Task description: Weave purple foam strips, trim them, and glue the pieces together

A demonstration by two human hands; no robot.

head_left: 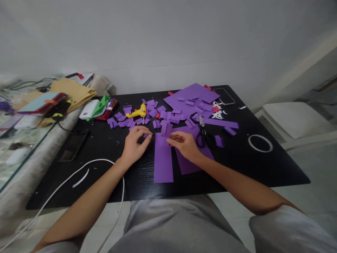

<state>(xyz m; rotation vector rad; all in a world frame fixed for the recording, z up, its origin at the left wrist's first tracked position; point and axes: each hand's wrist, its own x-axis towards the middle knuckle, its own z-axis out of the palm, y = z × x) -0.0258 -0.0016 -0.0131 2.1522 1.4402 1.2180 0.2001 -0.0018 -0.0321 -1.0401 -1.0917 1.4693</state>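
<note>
My left hand (pixel 135 144) is curled, thumb and forefinger nearly together, with a bit of purple paper (pixel 145 135) showing between them. To its right, the thumb and fingers of my right hand (pixel 184 143) pinch the edge of a small folded purple paper piece (pixel 166 129). That piece stands over the upper end of a long purple paper strip (pixel 163 165); whether the two touch I cannot tell. Partly under my right hand lies a purple sheet (pixel 191 166). Just beyond that hand are black-handled scissors (pixel 201 130).
A yellow glue gun (pixel 138 111) lies among many small folded purple pieces (pixel 126 121). Behind are a large purple sheet (pixel 192 96) and white scraps (pixel 218 112). At left are a phone (pixel 73 146), a white cable (pixel 97 160) and bundled coloured sheets (pixel 105 107). A tape ring (pixel 260 143) lies right.
</note>
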